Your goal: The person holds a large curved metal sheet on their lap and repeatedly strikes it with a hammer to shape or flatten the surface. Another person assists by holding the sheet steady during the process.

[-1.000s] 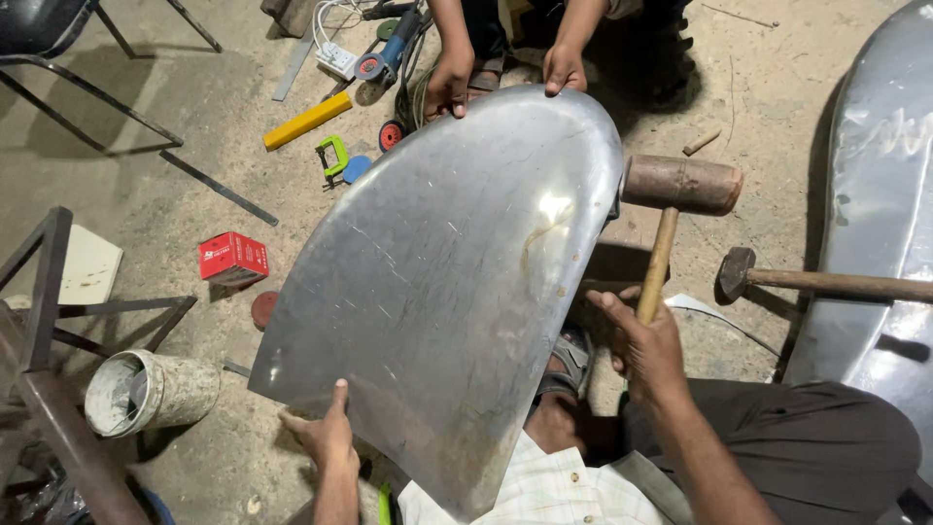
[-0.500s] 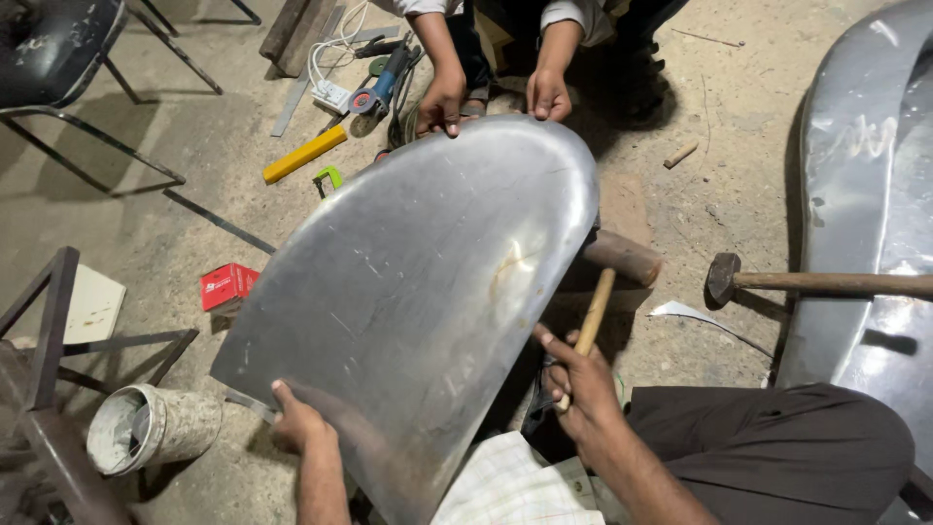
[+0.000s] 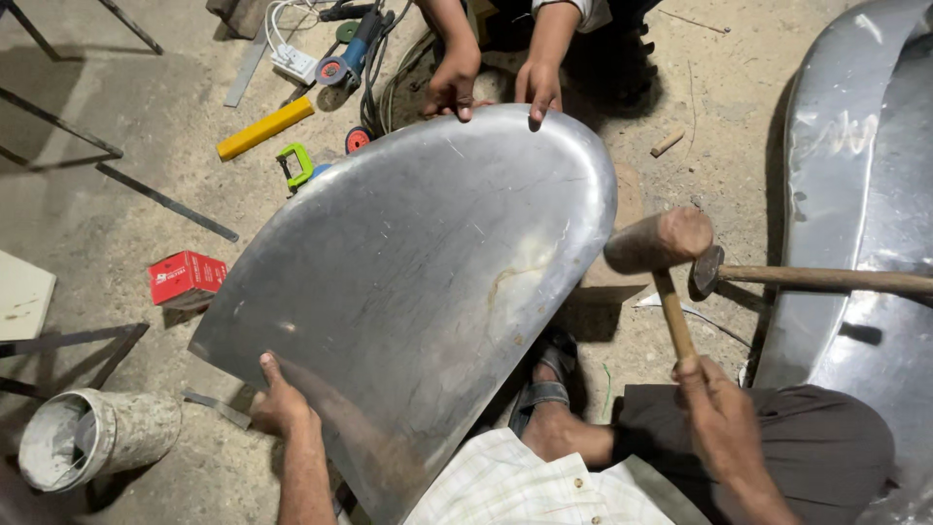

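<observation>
— What's nearest the wearer?

— The left hand (image 3: 282,406) grips the near lower edge of the curved metal sheet (image 3: 418,282), thumb on top. The right hand (image 3: 717,420) is closed around the handle of a wooden mallet (image 3: 661,243), its head beside the sheet's right edge.

— How would the sheet handle?

— Likely stiff yet springy, smooth and slippery, with thin edges; best held at the rim from opposite sides.

— And farther off?

— Another person's two hands (image 3: 496,86) press on the far edge. The sheet spans the dusty floor (image 3: 117,185) between both people.
</observation>
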